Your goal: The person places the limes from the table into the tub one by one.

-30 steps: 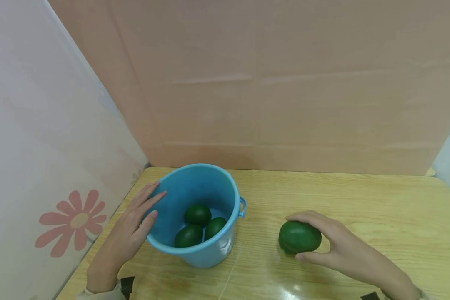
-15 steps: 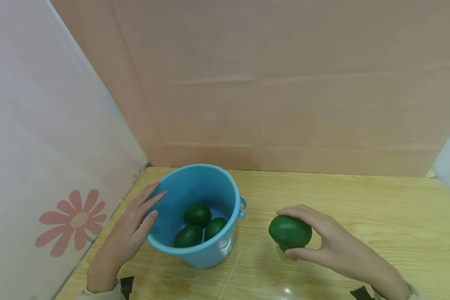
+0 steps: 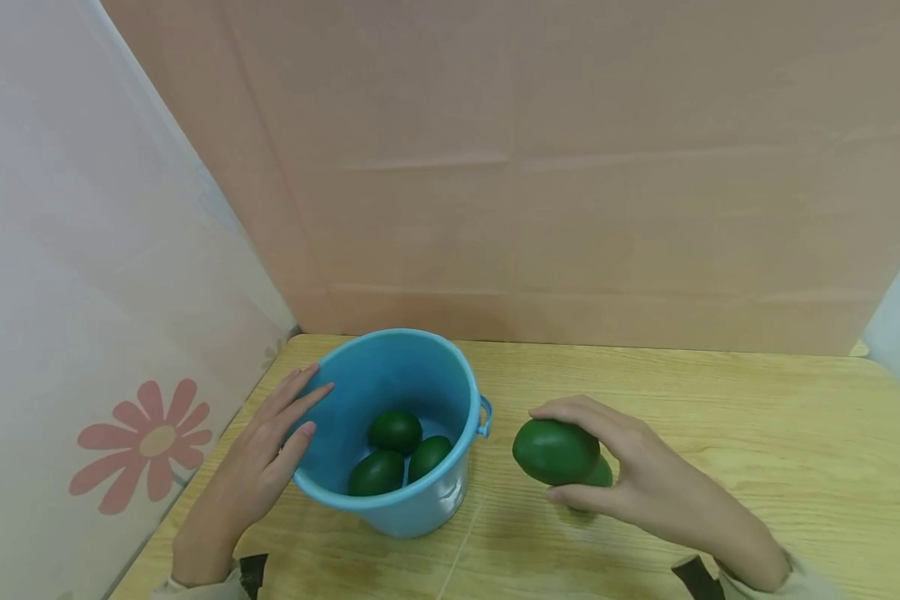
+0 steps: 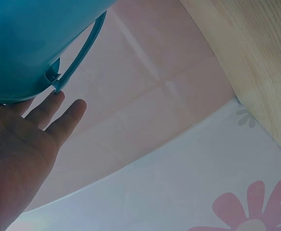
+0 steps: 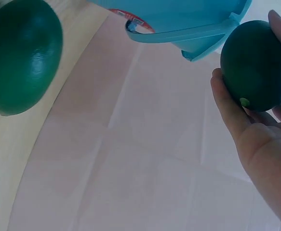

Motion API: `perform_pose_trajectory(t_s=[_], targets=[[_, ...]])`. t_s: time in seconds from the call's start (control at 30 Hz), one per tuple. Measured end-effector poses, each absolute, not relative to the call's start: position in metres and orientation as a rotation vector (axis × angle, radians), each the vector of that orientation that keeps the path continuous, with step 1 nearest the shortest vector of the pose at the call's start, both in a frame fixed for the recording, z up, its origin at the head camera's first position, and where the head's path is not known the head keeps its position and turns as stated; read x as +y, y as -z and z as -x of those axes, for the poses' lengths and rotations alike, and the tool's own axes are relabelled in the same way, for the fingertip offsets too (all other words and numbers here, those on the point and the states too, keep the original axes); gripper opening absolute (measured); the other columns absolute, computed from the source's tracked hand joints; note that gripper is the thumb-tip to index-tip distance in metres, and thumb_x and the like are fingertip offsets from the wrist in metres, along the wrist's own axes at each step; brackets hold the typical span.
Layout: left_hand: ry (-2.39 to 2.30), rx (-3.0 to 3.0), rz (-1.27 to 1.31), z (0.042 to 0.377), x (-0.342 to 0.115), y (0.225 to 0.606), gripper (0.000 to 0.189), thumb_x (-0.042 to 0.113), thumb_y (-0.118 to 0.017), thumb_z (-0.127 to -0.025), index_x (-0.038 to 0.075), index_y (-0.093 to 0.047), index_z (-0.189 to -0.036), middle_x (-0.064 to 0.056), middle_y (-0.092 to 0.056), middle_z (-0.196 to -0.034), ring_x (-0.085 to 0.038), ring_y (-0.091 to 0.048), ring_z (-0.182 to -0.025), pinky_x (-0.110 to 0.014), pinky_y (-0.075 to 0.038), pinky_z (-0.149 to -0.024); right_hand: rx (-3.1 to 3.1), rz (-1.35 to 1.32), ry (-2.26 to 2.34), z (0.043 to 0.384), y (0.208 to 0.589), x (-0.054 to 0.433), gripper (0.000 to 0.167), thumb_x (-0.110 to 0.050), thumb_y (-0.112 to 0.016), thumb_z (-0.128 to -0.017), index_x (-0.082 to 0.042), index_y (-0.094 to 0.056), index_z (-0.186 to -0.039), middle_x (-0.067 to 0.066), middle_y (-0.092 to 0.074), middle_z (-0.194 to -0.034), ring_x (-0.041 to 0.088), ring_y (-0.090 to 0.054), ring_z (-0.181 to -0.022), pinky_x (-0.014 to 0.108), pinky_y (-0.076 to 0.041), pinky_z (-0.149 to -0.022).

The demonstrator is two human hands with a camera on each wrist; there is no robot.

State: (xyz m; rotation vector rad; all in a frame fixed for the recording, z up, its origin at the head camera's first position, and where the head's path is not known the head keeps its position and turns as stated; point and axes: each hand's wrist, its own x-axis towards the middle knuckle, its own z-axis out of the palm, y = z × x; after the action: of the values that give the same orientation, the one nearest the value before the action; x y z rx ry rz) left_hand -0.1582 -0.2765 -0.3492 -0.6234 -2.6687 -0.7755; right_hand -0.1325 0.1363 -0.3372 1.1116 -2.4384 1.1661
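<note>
A blue bucket (image 3: 420, 510) stands on the table with 3 dark green avocados (image 3: 396, 431) lying at its bottom. My left hand (image 3: 249, 471) rests against the bucket's left rim, its fingers extended and fairly straight. Between the thumb and fingers of my right hand (image 3: 645, 475) is another avocado (image 3: 555, 451), held above the table right of the bucket. A pale stem spot (image 5: 245, 102) shows on it in the right wrist view. Partly hidden behind it, a further avocado (image 3: 600, 473) lies on the table; the right wrist view shows this loose avocado (image 5: 24, 57) whole.
The wooden table (image 3: 757, 467) reaches a beige-pink backdrop (image 3: 570, 208) behind. A white panel with a pink flower (image 3: 142, 446) borders the left side. The bucket's blue handle (image 4: 82, 53) hangs on its outer side, with a handle lug (image 3: 485, 417) facing right.
My right hand has lifted its avocado and carried it left toward the bucket, which uncovers the avocado beneath. The left hand and bucket have stayed in place.
</note>
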Motion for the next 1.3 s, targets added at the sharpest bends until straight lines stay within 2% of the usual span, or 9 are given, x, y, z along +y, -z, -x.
perform_pose_trajectory(t_s=[0.47,0.7,0.97,1.3], targets=[[0.776,-2.663,0.632,0.157,-0.277,0.35,0.043,0.016,-0.046,-0.104,0.019,-0.05,-0.146,-0.002,-0.03,-0.163,-0.033,-0.018,-0.153,-0.076,-0.031,-0.104,-2.336,-1.169,-1.196,0.14,0.326,0.119,0.069,-0.019,-0.086,-0.077,-0.02,-0.053,-0.137,-0.004,-0.063,-0.124,0.007,-0.063,-0.104,0.023,-0.057,-0.082],[0.771,-2.663,0.625,0.157,-0.278,0.35,0.043,0.016,-0.047,-0.104,0.019,-0.05,-0.147,-0.001,-0.03,-0.163,-0.03,-0.017,-0.154,-0.075,-0.032,-0.103,-2.341,-1.161,-1.267,0.145,0.321,0.11,0.068,-0.017,-0.086,-0.077,-0.019,-0.052,-0.135,-0.003,-0.065,-0.122,0.008,-0.064,-0.101,0.024,-0.058,-0.079],[0.775,-2.661,0.63,0.157,-0.278,0.35,0.043,0.016,-0.047,-0.103,0.019,-0.05,-0.147,-0.004,-0.03,-0.163,-0.03,-0.017,-0.154,-0.076,-0.031,-0.103,-2.335,-1.141,-1.253,0.15,0.321,0.099,0.068,-0.015,-0.087,-0.075,-0.018,-0.054,-0.134,-0.006,-0.065,-0.121,0.007,-0.063,-0.103,0.025,-0.057,-0.084],[0.751,-2.691,0.601,0.158,-0.278,0.35,0.044,0.017,-0.047,-0.103,0.02,-0.049,-0.147,-0.004,-0.029,-0.163,-0.032,-0.016,-0.154,-0.076,-0.033,-0.102,-2.313,-1.203,-1.316,0.155,0.318,0.088,0.065,-0.016,-0.085,-0.078,-0.016,-0.053,-0.135,-0.005,-0.065,-0.12,0.009,-0.063,-0.103,0.026,-0.056,-0.086]])
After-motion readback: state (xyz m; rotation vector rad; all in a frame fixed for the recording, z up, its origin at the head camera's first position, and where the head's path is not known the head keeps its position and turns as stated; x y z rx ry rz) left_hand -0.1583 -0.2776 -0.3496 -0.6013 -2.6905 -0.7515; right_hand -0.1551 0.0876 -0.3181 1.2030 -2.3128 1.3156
